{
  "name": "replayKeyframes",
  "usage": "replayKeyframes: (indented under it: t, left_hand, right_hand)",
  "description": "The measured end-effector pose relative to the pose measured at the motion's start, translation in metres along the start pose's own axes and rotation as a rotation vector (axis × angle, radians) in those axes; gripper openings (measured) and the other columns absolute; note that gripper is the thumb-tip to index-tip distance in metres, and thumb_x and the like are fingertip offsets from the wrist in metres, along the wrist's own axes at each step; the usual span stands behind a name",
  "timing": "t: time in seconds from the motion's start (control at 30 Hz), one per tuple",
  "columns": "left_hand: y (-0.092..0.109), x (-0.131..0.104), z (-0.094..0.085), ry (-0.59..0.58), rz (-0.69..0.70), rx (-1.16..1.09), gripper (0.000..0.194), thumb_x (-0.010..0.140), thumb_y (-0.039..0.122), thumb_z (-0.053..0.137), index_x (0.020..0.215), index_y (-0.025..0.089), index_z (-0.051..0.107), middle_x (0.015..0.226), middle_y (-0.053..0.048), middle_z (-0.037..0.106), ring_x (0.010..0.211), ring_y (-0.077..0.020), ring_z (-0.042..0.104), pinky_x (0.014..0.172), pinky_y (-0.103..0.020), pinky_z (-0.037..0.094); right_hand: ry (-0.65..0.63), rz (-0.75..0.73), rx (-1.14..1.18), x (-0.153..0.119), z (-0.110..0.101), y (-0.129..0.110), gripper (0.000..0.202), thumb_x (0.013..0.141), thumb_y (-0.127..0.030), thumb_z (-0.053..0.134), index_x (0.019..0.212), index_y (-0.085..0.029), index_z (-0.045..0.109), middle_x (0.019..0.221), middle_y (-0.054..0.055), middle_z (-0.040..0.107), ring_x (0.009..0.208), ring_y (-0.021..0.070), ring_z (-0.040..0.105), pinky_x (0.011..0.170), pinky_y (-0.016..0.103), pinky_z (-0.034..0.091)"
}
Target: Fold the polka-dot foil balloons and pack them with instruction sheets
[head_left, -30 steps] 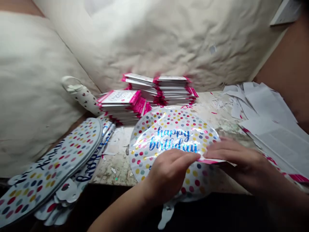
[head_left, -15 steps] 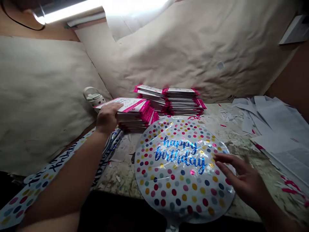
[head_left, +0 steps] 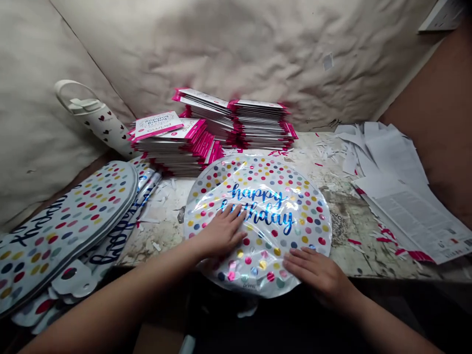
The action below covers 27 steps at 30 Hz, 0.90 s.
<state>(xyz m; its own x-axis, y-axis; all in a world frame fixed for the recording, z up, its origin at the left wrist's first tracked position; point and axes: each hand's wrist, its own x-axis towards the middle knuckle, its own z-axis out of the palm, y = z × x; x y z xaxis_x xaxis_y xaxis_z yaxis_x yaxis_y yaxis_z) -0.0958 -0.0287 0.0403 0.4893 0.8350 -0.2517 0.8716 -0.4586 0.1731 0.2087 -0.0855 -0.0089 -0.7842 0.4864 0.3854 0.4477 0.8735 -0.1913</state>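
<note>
A round foil balloon (head_left: 265, 172) with coloured dots and blue "happy birthday" lettering lies flat at the table's front edge, its lower part over the edge. My left hand (head_left: 223, 231) rests on it with fingers spread, covering part of the lettering. On its lower right part lies my right hand (head_left: 317, 273), fingers stretched out flat. Behind the balloon's left side stands a stack of pink and white cards (head_left: 173, 152), with one card (head_left: 157, 124) lying askew on top.
More dotted balloons (head_left: 81, 211) are piled at the left. A white bottle with hearts (head_left: 105, 125) leans behind them. Two card stacks (head_left: 261, 125) stand at the back. Printed sheets (head_left: 413, 211) and paper scraps lie on the worn table (head_left: 339, 196) at the right.
My left hand has left the card stack and come down onto the balloon. My right hand has moved down and left onto its lower part. The view has tilted downward.
</note>
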Motion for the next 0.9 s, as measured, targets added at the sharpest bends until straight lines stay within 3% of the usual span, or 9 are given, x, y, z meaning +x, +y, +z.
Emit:
replayKeyframes:
  t: [0.13, 0.27, 0.37, 0.43, 0.5, 0.6, 0.67, 0.77, 0.9]
  left_hand:
    - [-0.008, 0.039, 0.003, 0.032, 0.163, -0.033, 0.055, 0.092, 0.049, 0.027, 0.141, 0.023, 0.029, 0.15, -0.007, 0.021, 0.138, -0.0263, 0.015, 0.11, -0.043, 0.015]
    - [-0.025, 0.12, -0.036, 0.103, 0.049, -0.024, 0.046, 0.091, 0.04, 0.035, 0.131, 0.018, 0.044, 0.141, -0.01, 0.039, 0.13, -0.0224, 0.034, 0.107, -0.036, 0.025]
    - [-0.027, 0.166, -0.069, 0.175, -0.097, -0.034, 0.05, 0.093, 0.033, 0.029, 0.136, 0.009, 0.033, 0.141, -0.018, 0.036, 0.13, -0.0283, 0.033, 0.105, -0.045, 0.026]
    - [-0.021, 0.174, -0.083, 0.217, -0.127, -0.045, 0.051, 0.093, 0.028, 0.026, 0.139, 0.008, 0.025, 0.144, -0.02, 0.03, 0.132, -0.0285, 0.029, 0.107, -0.047, 0.021]
    - [-0.011, 0.159, -0.088, 0.208, -0.075, -0.061, 0.048, 0.093, 0.03, 0.027, 0.138, 0.013, 0.031, 0.143, -0.013, 0.036, 0.131, -0.0243, 0.033, 0.108, -0.041, 0.022]
    - [0.001, 0.097, -0.076, 0.03, 0.147, -0.1, 0.046, 0.088, 0.046, 0.041, 0.128, 0.024, 0.048, 0.135, -0.003, 0.049, 0.123, -0.0188, 0.044, 0.103, -0.029, 0.033]
    - [0.003, 0.043, -0.059, -0.215, 0.397, -0.117, 0.073, 0.075, 0.057, 0.055, 0.137, 0.023, 0.037, 0.145, -0.007, 0.033, 0.132, -0.025, 0.032, 0.108, -0.035, 0.026]
    - [-0.003, -0.021, -0.032, -0.326, 0.37, -0.106, 0.109, 0.057, 0.061, 0.069, 0.144, 0.028, 0.012, 0.15, -0.009, 0.015, 0.137, -0.034, 0.013, 0.108, -0.051, 0.016]
    - [-0.013, -0.039, -0.01, -0.195, 0.292, -0.295, 0.064, 0.074, 0.038, 0.059, 0.135, 0.031, 0.04, 0.143, -0.004, 0.036, 0.134, -0.0309, 0.026, 0.109, -0.051, 0.016]
  right_hand:
    - [0.028, 0.071, 0.055, -0.013, -0.02, -0.007, 0.04, 0.087, -0.012, 0.045, 0.127, -0.014, 0.05, 0.119, 0.01, 0.061, 0.115, 0.0198, 0.053, 0.094, 0.036, 0.047]
    - [-0.021, 0.06, 0.026, -0.03, -0.023, -0.021, 0.039, 0.089, -0.015, 0.042, 0.127, -0.015, 0.05, 0.12, 0.009, 0.061, 0.114, 0.0198, 0.054, 0.092, 0.036, 0.048]
    - [-0.058, 0.072, -0.043, -0.041, -0.021, -0.029, 0.04, 0.091, -0.017, 0.04, 0.129, -0.018, 0.048, 0.123, 0.009, 0.058, 0.118, 0.0214, 0.05, 0.094, 0.039, 0.047]
    - [-0.084, 0.107, -0.117, -0.047, -0.02, -0.029, 0.043, 0.09, -0.016, 0.039, 0.133, -0.019, 0.044, 0.13, 0.01, 0.052, 0.124, 0.0246, 0.044, 0.096, 0.044, 0.044]
    - [-0.097, 0.143, -0.171, -0.053, -0.02, -0.025, 0.046, 0.089, -0.014, 0.039, 0.135, -0.019, 0.041, 0.135, 0.011, 0.047, 0.127, 0.0267, 0.039, 0.098, 0.048, 0.042]
    - [-0.074, 0.169, -0.126, -0.059, -0.021, -0.015, 0.046, 0.086, -0.012, 0.041, 0.132, -0.019, 0.046, 0.132, 0.011, 0.05, 0.126, 0.0254, 0.041, 0.1, 0.046, 0.04]
    - [-0.048, 0.212, 0.007, -0.058, -0.029, -0.009, 0.045, 0.084, -0.01, 0.041, 0.127, -0.019, 0.051, 0.126, 0.009, 0.057, 0.121, 0.0229, 0.048, 0.099, 0.042, 0.041]
    - [-0.077, 0.411, 0.316, -0.042, -0.054, 0.003, 0.042, 0.082, -0.011, 0.039, 0.117, -0.021, 0.059, 0.111, 0.006, 0.066, 0.102, 0.0191, 0.061, 0.088, 0.033, 0.049]
    - [-0.181, 0.781, 0.764, -0.005, -0.096, 0.036, 0.029, 0.086, -0.035, 0.045, 0.095, -0.02, 0.067, 0.089, 0.005, 0.069, 0.082, 0.0211, 0.064, 0.071, 0.031, 0.052]
